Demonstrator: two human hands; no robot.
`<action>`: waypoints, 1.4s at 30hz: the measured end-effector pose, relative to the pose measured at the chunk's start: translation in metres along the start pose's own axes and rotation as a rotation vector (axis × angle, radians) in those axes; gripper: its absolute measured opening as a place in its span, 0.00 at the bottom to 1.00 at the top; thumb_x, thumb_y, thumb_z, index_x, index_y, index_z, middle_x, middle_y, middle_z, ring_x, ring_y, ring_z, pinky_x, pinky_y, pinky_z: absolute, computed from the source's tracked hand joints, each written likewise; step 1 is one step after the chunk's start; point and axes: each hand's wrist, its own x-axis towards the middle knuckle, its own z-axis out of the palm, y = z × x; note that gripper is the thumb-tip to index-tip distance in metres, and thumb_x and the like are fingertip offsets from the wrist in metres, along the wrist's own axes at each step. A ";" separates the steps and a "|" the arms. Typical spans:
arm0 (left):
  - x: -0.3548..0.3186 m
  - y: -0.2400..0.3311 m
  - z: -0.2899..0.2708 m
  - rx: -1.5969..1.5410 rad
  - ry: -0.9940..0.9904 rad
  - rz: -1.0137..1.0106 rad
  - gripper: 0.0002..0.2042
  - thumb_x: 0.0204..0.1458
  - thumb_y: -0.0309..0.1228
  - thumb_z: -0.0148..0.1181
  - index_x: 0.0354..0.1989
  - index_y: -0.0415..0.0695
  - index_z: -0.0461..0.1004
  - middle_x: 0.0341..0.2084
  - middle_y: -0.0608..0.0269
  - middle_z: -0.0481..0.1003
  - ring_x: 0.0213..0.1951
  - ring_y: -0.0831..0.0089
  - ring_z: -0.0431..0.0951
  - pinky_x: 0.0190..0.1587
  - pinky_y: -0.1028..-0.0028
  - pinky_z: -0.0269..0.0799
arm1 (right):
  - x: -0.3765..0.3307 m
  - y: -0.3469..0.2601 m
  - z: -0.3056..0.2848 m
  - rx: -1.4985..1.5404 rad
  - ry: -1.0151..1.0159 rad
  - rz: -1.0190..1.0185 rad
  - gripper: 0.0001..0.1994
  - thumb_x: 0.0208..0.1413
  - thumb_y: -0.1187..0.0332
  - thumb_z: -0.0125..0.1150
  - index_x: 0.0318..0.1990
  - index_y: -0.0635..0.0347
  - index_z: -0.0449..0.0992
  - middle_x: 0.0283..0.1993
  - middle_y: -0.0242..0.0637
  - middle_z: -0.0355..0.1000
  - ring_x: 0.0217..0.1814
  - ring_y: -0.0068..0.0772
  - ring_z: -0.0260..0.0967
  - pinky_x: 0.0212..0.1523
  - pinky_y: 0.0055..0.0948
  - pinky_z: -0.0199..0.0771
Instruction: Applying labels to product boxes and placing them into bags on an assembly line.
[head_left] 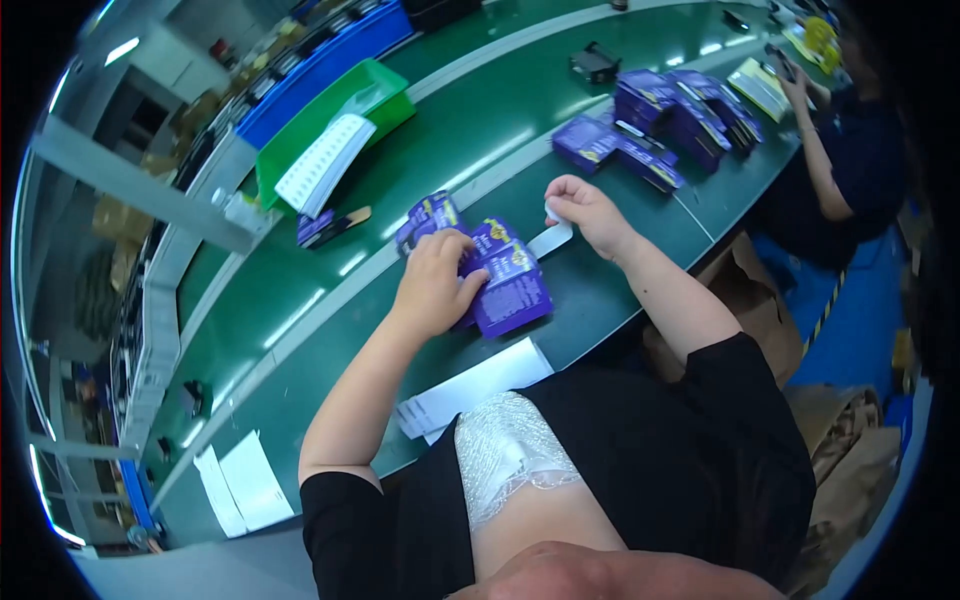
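My left hand lies over a small group of purple printed boxes on the green bench, its fingers curled round the edge of one purple box. Another purple box lies just beyond those fingers. To the right, my right hand is closed, thumb against forefinger, on a small piece of white strip. A white paper strip shows beside the boxes, below that pinch. Whether both white parts are one piece, I cannot tell. White label sheets lie on the bench close to my body.
More purple boxes are stacked at the far right, near another person. A green bin with a white sheet stands at the far left, before a blue bin. White papers lie near left.
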 end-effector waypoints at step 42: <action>0.155 0.061 0.114 0.083 -0.612 -0.091 0.16 0.55 0.41 0.57 0.39 0.42 0.84 0.41 0.60 0.80 0.41 0.57 0.80 0.49 0.66 0.74 | -0.152 0.146 -0.254 0.432 1.090 0.144 0.15 0.61 0.65 0.54 0.52 0.58 0.76 0.41 0.38 0.75 0.40 0.31 0.71 0.42 0.32 0.71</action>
